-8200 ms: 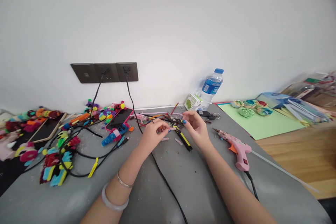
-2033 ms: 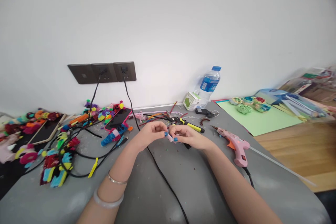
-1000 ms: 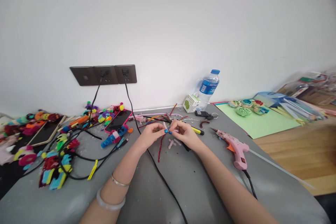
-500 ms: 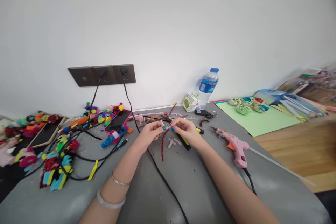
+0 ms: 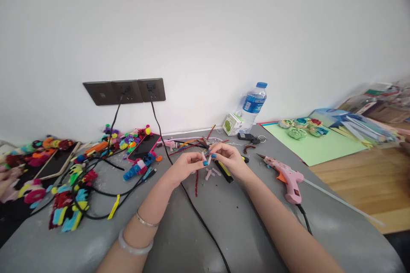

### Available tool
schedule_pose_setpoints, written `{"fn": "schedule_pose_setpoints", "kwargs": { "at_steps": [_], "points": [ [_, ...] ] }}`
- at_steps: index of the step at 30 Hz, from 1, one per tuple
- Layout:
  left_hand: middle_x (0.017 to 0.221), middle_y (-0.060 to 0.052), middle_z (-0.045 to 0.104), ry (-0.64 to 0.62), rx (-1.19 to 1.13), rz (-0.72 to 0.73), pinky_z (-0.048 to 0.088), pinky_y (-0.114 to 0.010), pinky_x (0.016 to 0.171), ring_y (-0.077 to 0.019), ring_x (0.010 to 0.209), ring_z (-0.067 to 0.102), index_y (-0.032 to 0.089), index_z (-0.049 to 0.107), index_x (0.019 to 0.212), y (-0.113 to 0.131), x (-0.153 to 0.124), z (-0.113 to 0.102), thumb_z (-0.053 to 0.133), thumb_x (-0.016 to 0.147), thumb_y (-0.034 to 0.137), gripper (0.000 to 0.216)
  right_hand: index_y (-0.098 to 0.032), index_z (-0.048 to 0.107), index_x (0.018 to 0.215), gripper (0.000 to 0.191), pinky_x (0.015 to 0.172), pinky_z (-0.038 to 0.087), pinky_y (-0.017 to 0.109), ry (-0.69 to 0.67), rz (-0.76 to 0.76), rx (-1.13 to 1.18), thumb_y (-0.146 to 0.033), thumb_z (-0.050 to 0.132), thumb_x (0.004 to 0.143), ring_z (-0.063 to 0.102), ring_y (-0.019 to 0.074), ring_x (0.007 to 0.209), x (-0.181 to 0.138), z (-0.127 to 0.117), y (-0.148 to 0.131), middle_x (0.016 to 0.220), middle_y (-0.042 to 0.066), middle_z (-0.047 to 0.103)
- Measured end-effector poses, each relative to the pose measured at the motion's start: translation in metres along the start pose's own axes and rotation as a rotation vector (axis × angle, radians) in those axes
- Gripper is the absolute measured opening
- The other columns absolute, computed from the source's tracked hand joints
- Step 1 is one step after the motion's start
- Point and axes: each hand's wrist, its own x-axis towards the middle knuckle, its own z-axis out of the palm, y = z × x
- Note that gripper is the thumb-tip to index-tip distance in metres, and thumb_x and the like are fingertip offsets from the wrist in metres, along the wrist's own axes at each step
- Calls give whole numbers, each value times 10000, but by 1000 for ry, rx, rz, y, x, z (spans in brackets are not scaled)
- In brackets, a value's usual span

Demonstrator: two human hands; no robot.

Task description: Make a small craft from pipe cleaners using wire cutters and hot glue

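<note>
Piece, pale pink [image 5: 209, 160] — short, stick-like, held just above the bench [image 5: 230, 217] at your fingertips. It shows two slim lengths set at an angle; whether these are one bent stick or two separate ones, you cannot tell from here.

Left hand [image 5: 185, 167]: yours, thumb and forefinger pinched narrow on the pale pink piece, at its near side.

Right hand [image 5: 231, 160]: yours, fingers drawn in narrow, tips right at the same piece from the other side; whether they grip or only steady it cannot be told.

Stage, by judgement: the shaping in your fingers looks under way, not finished. Pink offcuts [image 5: 209, 174] lie loose just below your hands, some crossing one another, and seem left over for use.

Near stock: one red stem [image 5: 196, 183], below your left hand; pliers [image 5: 226, 172] with yellow-and-black handles, partly behind your right hand.

Farther left: a blue fuzzy figure [image 5: 134, 171], a pink-edged phone [image 5: 142, 148] and many-coloured fuzzy figures [image 5: 68, 207] — these last seem to be completed work.

Farther right: a pink glue gun [image 5: 292, 181], its nozzle towards your right hand, well apart from the piece.
</note>
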Motion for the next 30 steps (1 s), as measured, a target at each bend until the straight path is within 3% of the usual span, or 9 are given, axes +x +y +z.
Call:
{"fn": "schedule_pose_setpoints", "kwargs": {
  "at_steps": [6, 11, 14, 19, 30],
  "points": [
    [713, 6, 555, -100, 11, -25, 346, -249, 676, -113, 683, 460, 131, 657, 777, 4, -3, 3, 758, 710, 445, 337, -209, 703, 778, 175, 803, 514, 349, -114, 16, 0, -377, 749, 803, 655, 195, 858, -2, 3, -7, 891, 61, 707],
    [752, -9, 595, -176, 18, -46, 384, -264, 748, -130, 741, 515, 127, 649, 804, 8, -6, 2, 711, 774, 400, 282, -198, 687, 771, 187, 782, 525, 345, -157, 51, 28, -370, 755, 797, 664, 182, 803, -3, 3, -5, 864, 59, 725],
    [727, 10, 559, -105, 77, -21, 370, -247, 699, -111, 689, 478, 131, 636, 791, 7, -5, 1, 674, 800, 390, 261, -196, 679, 773, 202, 754, 523, 326, -99, 61, 28, -377, 766, 783, 650, 166, 764, -1, 0, -2, 843, 49, 708],
    [842, -18, 620, 55, 224, 146, 401, -239, 699, -129, 745, 525, 151, 646, 884, 1, 0, 2, 639, 821, 351, 210, -200, 650, 753, 218, 714, 517, 297, -1, 59, 25, -372, 784, 763, 630, 149, 745, 2, -5, 2, 840, 33, 675],
    [795, -24, 697, 256, 480, 251, 433, -246, 663, -145, 695, 584, 158, 676, 782, -8, 4, 6, 599, 822, 209, 101, -202, 632, 762, 228, 719, 493, 296, 7, 43, -32, -381, 773, 770, 610, 157, 772, 1, 0, 2, 826, 28, 646]
  ]
}}
